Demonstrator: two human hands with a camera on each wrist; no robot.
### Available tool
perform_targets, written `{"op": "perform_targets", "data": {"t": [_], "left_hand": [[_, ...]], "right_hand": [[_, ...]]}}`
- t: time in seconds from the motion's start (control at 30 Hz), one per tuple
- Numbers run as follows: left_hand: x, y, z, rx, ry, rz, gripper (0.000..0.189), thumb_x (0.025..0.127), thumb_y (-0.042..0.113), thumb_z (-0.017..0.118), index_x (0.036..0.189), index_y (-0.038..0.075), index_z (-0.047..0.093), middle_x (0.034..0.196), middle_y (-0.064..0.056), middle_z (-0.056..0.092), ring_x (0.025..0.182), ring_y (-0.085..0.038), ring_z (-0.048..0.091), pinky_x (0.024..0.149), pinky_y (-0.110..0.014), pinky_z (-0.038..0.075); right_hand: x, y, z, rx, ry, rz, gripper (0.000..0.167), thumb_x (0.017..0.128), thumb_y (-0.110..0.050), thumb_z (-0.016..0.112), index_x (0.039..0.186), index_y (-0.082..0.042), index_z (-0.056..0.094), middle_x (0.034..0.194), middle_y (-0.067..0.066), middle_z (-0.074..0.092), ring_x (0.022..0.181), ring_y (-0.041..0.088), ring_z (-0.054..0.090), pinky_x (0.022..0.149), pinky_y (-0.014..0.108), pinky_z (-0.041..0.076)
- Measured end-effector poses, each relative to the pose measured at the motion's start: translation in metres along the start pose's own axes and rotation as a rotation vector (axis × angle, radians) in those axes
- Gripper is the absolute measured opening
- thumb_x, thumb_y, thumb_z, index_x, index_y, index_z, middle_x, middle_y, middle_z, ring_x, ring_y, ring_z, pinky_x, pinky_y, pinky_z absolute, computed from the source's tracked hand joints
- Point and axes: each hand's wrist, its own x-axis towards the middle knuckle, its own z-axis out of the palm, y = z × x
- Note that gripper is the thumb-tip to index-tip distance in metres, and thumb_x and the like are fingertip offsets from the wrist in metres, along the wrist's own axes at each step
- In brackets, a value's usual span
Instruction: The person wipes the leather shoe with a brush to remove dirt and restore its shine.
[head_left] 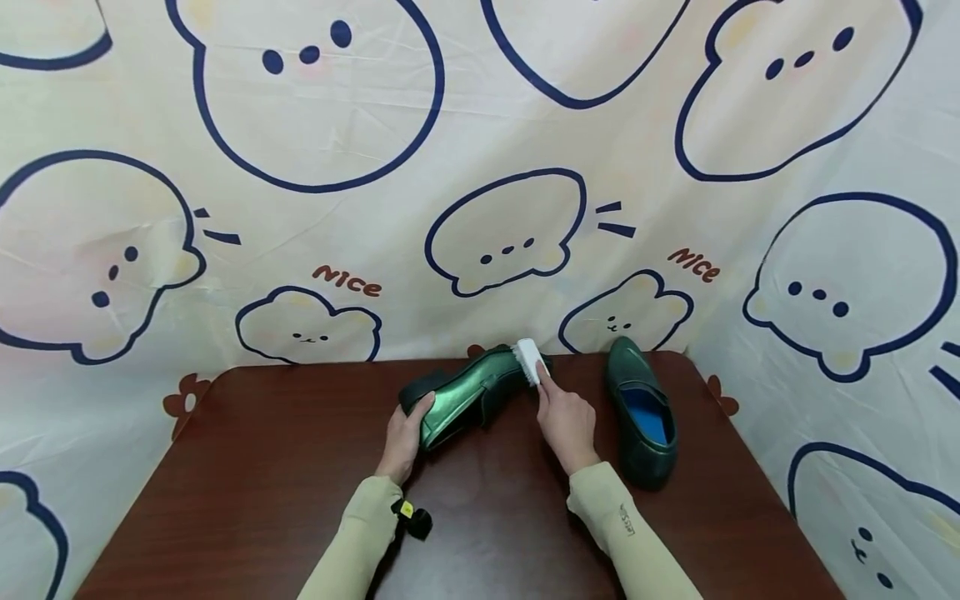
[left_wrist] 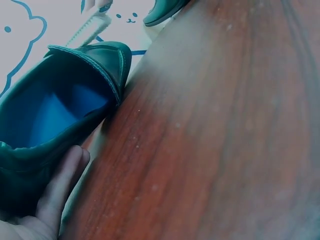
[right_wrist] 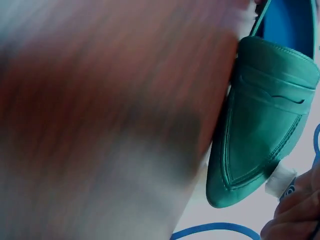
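Note:
My left hand (head_left: 403,437) grips a green loafer (head_left: 465,398) by its heel end, holding it tilted above the table with the toe to the right. In the left wrist view, the blue insole (left_wrist: 50,117) shows inside and the fingers (left_wrist: 62,187) lie along the shoe's side. My right hand (head_left: 567,421) holds a white brush (head_left: 529,360), index finger stretched along its back. The bristles are at the toe end of the loafer; in the right wrist view the brush (right_wrist: 281,179) meets the toe's edge. A second green loafer (head_left: 640,417) stands upright to the right of my right hand.
A dark brown wooden table (head_left: 285,483) lies under both hands, its far edge close to a white cloth backdrop (head_left: 360,225) with cartoon outlines. More of that cloth hangs at the left and right sides. A small black device (head_left: 414,518) sits at my left wrist.

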Motion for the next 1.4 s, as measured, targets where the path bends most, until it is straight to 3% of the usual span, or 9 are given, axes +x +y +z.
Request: {"op": "perform_targets", "data": {"t": [0.23,0.4,0.53,0.77,1.03,1.2,1.4], "left_hand": [[-0.001,0.003,0.000,0.017,0.001,-0.002,0.099,0.096,0.069,0.057,0.163,0.006,0.023,0.166,-0.019,0.029,0.151,-0.040,0.033,0.122,-0.060,0.028],[-0.002,0.000,0.001,0.016,-0.001,-0.009,0.099,0.097,0.068,0.057,0.164,0.005,0.019,0.169,-0.020,0.024,0.154,-0.041,0.028,0.123,-0.061,0.026],[-0.002,-0.001,0.002,-0.002,-0.002,-0.007,0.096,0.097,0.067,0.057,0.163,0.006,0.024,0.166,-0.019,0.030,0.151,-0.039,0.034,0.121,-0.059,0.029],[-0.001,0.000,0.004,-0.008,-0.009,-0.006,0.092,0.097,0.068,0.058,0.161,0.007,0.029,0.160,-0.017,0.039,0.143,-0.037,0.043,0.119,-0.057,0.033],[-0.001,-0.001,0.002,-0.023,-0.016,0.008,0.085,0.099,0.065,0.057,0.158,0.008,0.033,0.155,-0.017,0.044,0.138,-0.036,0.047,0.117,-0.056,0.035],[-0.002,-0.004,0.002,-0.024,-0.008,-0.010,0.083,0.099,0.065,0.057,0.155,0.007,0.035,0.149,-0.018,0.047,0.131,-0.036,0.050,0.114,-0.053,0.037],[-0.006,0.004,0.004,-0.017,-0.015,-0.005,0.084,0.100,0.062,0.056,0.157,0.006,0.033,0.152,-0.019,0.045,0.134,-0.037,0.048,0.115,-0.055,0.036]], "right_hand": [[0.002,-0.008,-0.013,0.025,-0.083,-0.058,0.051,0.107,-0.025,0.059,0.156,-0.030,0.048,0.053,0.000,0.047,0.045,0.016,0.042,0.046,0.032,0.034],[-0.007,-0.020,-0.015,0.070,-0.113,-0.219,0.052,0.106,-0.024,0.061,0.155,-0.032,0.049,0.051,-0.005,0.044,0.043,0.013,0.039,0.045,0.029,0.033],[-0.010,-0.027,-0.009,0.049,-0.118,-0.301,0.052,0.105,-0.025,0.062,0.154,-0.034,0.050,0.052,-0.006,0.042,0.043,0.011,0.037,0.044,0.027,0.032],[-0.006,-0.017,-0.003,0.029,-0.044,-0.169,0.050,0.105,-0.026,0.062,0.153,-0.037,0.051,0.051,-0.004,0.043,0.042,0.014,0.037,0.044,0.030,0.031],[-0.001,0.005,-0.002,0.072,-0.031,-0.010,0.047,0.107,-0.029,0.058,0.153,-0.035,0.051,0.054,0.000,0.048,0.046,0.016,0.042,0.048,0.032,0.035],[-0.003,0.007,-0.003,0.122,-0.058,-0.046,0.048,0.108,-0.027,0.057,0.154,-0.033,0.050,0.054,-0.002,0.048,0.047,0.015,0.042,0.049,0.033,0.036],[-0.006,-0.013,-0.010,0.122,-0.112,-0.210,0.050,0.107,-0.026,0.060,0.155,-0.035,0.049,0.053,-0.007,0.046,0.045,0.012,0.039,0.048,0.029,0.034]]}}
